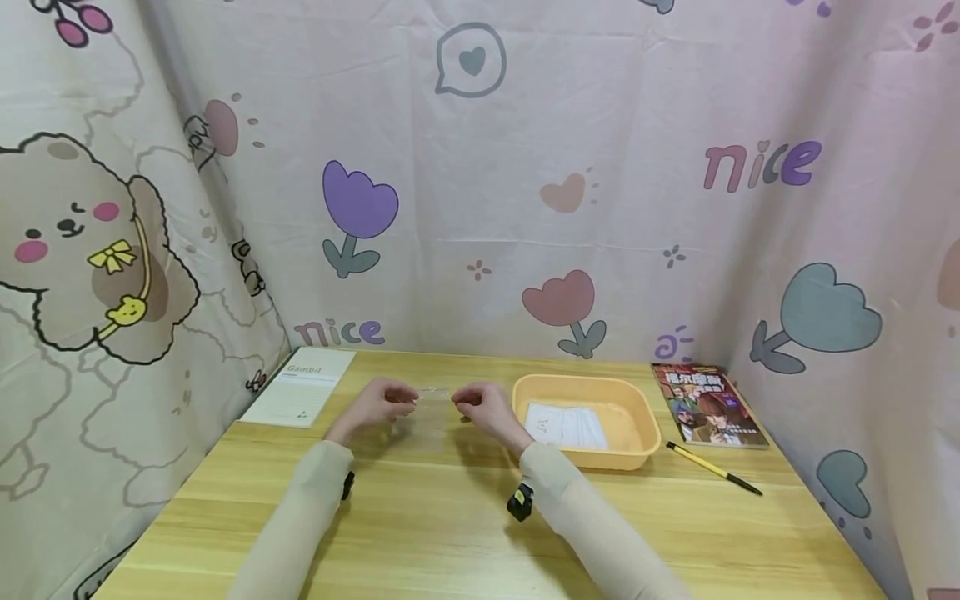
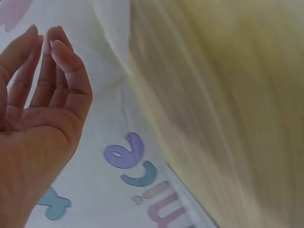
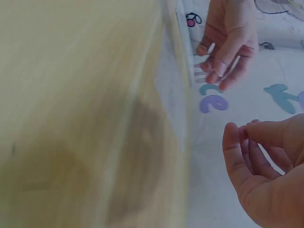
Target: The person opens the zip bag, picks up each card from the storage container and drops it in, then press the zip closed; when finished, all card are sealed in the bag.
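left hand (image 1: pixel 378 407) and right hand (image 1: pixel 486 407) hover above the wide, light-brown wood-grain table (image 1: pixel 405 533), the right one just beside the shallow, yellow-orange rectangular basin (image 1: pixel 625 458); a careless sweep of that arm could, i judge, knock the basin. between the hands, left of the basin, is the thin, clear plastic bag (image 1: pixel 423 425); whether it lies quite flat or is slightly lifted is hard to see. it looks like the risky piece: being so light and see-through, it could slide, crease or cling to the tabletop, and misjudged fingertips (image 3: pixel 231 127) could close on air or catch two layers at once. both hands look free, their fingers loosely bent; on the right, thumb and forefinger come close together, yet neither wrist view shows anything held between the tips. whether any fingertip brushes the bag's edge, i cannot tell.
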Motion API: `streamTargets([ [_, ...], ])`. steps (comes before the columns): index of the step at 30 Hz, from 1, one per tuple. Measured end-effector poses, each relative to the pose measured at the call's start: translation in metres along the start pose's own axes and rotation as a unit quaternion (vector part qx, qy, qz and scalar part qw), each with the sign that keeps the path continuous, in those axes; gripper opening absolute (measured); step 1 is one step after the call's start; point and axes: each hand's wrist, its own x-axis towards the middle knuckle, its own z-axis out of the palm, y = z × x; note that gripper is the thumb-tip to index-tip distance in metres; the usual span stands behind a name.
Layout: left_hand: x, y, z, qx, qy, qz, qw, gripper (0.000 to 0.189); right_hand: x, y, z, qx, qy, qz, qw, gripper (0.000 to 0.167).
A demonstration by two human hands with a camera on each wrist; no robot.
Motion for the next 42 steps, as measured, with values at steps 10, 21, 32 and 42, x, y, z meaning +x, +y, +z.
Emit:
streamTargets([
  [10,0.013,-0.016,-0.006,-0.008,0.014,-0.022,0.9996,0.030,0.021,0.027,0.022,0.025,0.029,0.022,0.9990,0.019],
  [21,0.023,-0.027,-0.003,0.005,0.035,-0.059,0.9976,0.032,0.035,0.038,0.033,0.016,0.002,0.067,0.9976,0.030],
  [32,0.027,-0.032,-0.003,0.055,0.029,-0.084,0.9945,0.036,0.048,0.044,0.032,-0.057,-0.083,0.023,0.9947,0.046],
  [42,0.026,-0.031,-0.005,0.074,-0.007,-0.047,0.9961,0.029,0.047,0.049,0.031,-0.078,-0.051,0.028,0.9953,0.026],
])
